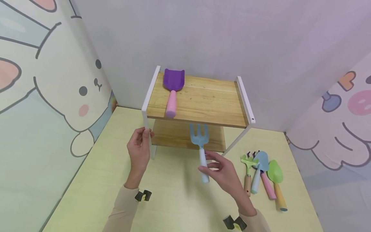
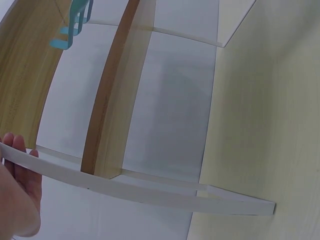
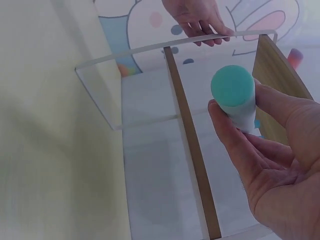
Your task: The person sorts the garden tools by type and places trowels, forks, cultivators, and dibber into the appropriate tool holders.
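My right hand pinches the pale handle of a light blue toy hand fork between thumb and fingers. Its three tines point away from me, in front of the lower board of a small two-tier shelf. In the right wrist view the turquoise handle end faces the camera. At the shelf's left side, my left hand holds the white front post, thumb on the near side and fingertips past it. A purple scoop with a pink handle lies on the top board, toward the left.
Right of the shelf, several garden tools lie close together on the table: a green rake, a blue trowel, a pink-handled tool and a green trowel. Cartoon-printed walls stand behind and beside the table.
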A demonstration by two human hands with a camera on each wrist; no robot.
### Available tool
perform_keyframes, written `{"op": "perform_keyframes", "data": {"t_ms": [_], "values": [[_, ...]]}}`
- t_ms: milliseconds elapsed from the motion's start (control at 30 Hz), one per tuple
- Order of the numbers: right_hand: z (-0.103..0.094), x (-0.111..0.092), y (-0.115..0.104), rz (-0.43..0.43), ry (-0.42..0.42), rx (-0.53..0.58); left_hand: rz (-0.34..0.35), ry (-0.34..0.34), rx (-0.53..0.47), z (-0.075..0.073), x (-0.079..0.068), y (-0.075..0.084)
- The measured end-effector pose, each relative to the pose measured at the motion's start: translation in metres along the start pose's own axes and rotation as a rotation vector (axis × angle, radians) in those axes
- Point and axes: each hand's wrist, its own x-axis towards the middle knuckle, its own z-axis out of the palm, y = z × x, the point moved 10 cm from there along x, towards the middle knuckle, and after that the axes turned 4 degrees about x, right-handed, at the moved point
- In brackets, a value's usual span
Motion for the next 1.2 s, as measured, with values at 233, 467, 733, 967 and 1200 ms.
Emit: {"op": "perform_keyframes", "data": {"t_ms": [233, 467, 733, 967, 1200], "values": [[0.007, 0.011, -0.005, -0.002, -0.002, 0.023, 0.007, -0.004, -0.01, 0.0, -0.001, 0.001], [0.012, 0.024, -0.003, 0.022, -0.005, 0.033, 0.014, -0.006, -0.011, 0.0, 0.0, 0.001], [0.018, 0.039, -0.002, 0.055, 0.004, 0.049, 0.016, -0.009, -0.012, 0.0, 0.0, 0.002], [0.023, 0.053, -0.009, 0.031, 0.006, 0.024, 0.02, -0.01, -0.024, 0.001, -0.001, 0.004], [0.031, 0.066, -0.01, 0.043, 0.0, 0.032, 0.016, -0.002, -0.015, 0.0, 0.0, 0.005]]}}
